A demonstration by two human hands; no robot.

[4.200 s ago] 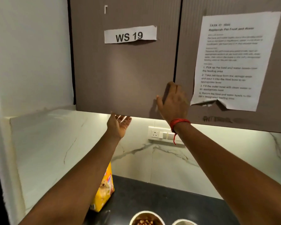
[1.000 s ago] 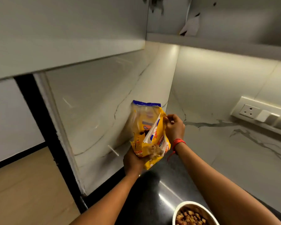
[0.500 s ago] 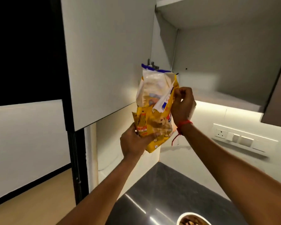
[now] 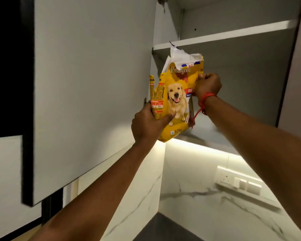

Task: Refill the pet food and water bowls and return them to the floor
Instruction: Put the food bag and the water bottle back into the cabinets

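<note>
A yellow pet food bag (image 4: 176, 94) with a dog picture and a torn-open top is held up at the mouth of the open wall cabinet. My left hand (image 4: 148, 125) grips its lower left corner from below. My right hand (image 4: 207, 86), with a red thread on the wrist, pinches the bag's upper right edge. The bag's bottom hangs just above the cabinet's lowest shelf (image 4: 207, 134). The food and water bowls are out of view.
The open cabinet door (image 4: 90, 84) swings out at the left, close to my left arm. A second shelf (image 4: 233, 34) runs above the bag. Below are a marble backsplash with a socket panel (image 4: 238, 182) and a strip of dark counter (image 4: 163, 230).
Both hands have lifted the bag from the counter up to the open cabinet, and it has turned so its front faces me. The food bowl has dropped out of view.
</note>
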